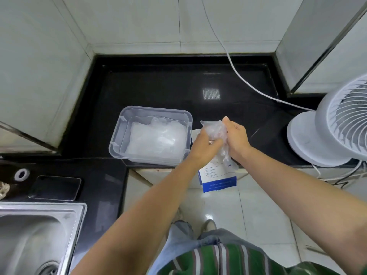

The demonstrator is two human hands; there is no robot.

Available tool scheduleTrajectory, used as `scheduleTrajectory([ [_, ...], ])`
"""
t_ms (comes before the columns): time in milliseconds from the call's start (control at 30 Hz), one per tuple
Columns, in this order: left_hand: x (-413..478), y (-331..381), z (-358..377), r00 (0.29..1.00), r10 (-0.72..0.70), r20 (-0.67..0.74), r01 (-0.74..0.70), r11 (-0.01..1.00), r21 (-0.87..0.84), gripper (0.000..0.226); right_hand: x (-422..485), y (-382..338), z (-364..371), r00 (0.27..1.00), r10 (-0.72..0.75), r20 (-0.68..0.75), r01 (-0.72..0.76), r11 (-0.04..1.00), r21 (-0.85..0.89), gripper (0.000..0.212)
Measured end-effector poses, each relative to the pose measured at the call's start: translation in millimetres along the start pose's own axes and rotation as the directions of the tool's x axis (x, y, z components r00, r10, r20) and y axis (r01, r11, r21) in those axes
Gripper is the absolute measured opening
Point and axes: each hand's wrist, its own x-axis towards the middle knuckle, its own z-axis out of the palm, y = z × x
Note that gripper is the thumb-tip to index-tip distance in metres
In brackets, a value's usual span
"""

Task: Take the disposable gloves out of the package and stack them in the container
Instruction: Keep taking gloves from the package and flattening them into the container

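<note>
Left hand [204, 144] and right hand [236, 135], fingers curled, pinch a crumpled wad of thin clear plastic gloves [215, 131]. It is probably feather-light, floppy and clingy; take it by the cuff edge. Blue-white cardboard package [218, 180] sits at 6 o'clock, part-filled clear rectangular plastic container [151, 109] at 9. Glossy black stone counter [158, 86], tiled corner, white fan [327, 132] at 3.

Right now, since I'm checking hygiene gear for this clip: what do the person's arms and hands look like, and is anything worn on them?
The left forearm and right forearm are bare, no sleeves in view. The left hand and right hand wear no gloves; the wrists carry no watch or bracelet. Below: a green shirt with white and dark stripes, and faded blue jeans.
</note>
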Motion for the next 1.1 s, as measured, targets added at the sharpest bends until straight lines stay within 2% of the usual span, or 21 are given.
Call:
scheduleTrajectory([
  [67, 4, 7, -8, 0.999, -0.005, -0.032, 0.001, 0.994, -0.107, 0.049, -3, -5, 0, 0.999, 0.038, 0.023, -0.039, 0.999, 0.036, 0.042],
  [200, 3, 5, -28, 0.996, 0.065, -0.055, -0.073, 0.983, -0.169, 0.057, -7, -13, 6, 0.997, 0.059, 0.05, -0.06, 0.998, 0.015, 0.044],
  [333, 3, -3, -48, 0.995, 0.074, -0.067, -0.095, 0.903, -0.42, 0.051, -7, -18, 15, 0.994, 0.072, 0.078, -0.071, 0.997, -0.01, 0.043],
  [400, 4, -7, -59, 0.991, 0.099, -0.087, -0.126, 0.911, -0.393, 0.05, -7, -19, 20, 0.994, 0.085, 0.071, -0.082, 0.995, -0.05, 0.042],
  [500, 2, -12, -73, 0.988, 0.155, -0.027, -0.157, 0.967, -0.202, 0.047, -7, -22, 31, 0.994, 0.074, 0.075, -0.067, 0.994, -0.087, 0.042],
  [567, 4, -18, -81, 0.983, 0.184, -0.028, -0.186, 0.979, -0.09, 0.026, -11, -28, 40, 0.99, 0.072, 0.122, -0.062, 0.994, -0.09, 0.046],
  [633, 4, -22, -88, 0.98, 0.177, -0.092, -0.183, 0.981, -0.057, 0.01, -16, -33, 46, 0.974, 0.091, 0.205, -0.065, 0.99, -0.128, 0.05],
  [733, 8, -27, -101, 0.968, 0.097, -0.232, -0.119, 0.989, -0.083, 0.021, -21, -37, 51, 0.914, 0.084, 0.398, -0.032, 0.99, -0.134, 0.053],
  [800, 9, -31, -113, 0.95, 0.028, -0.312, -0.058, 0.995, -0.087, 0.028, -24, -39, 57, 0.881, 0.048, 0.471, 0.055, 0.978, -0.203, 0.042],
  [867, 10, -37, -125, 0.936, -0.049, -0.348, -0.001, 0.99, -0.14, 0.032, -20, -37, 63, 0.883, 0.011, 0.47, 0.137, 0.951, -0.278, 0.034],
  [967, 14, -40, -142, 0.903, -0.228, -0.365, 0.17, 0.968, -0.184, 0.036, -13, -35, 72, 0.867, -0.007, 0.498, 0.176, 0.939, -0.294, 0.015],
  [1033, 14, -39, -151, 0.874, -0.333, -0.354, 0.252, 0.934, -0.255, 0.039, -12, -36, 80, 0.886, -0.013, 0.463, 0.17, 0.939, -0.298, 0.019],
  [1100, 12, -41, -158, 0.889, -0.344, -0.302, 0.243, 0.913, -0.326, 0.037, -11, -37, 89, 0.908, -0.022, 0.419, 0.162, 0.94, -0.3, 0.034],
])
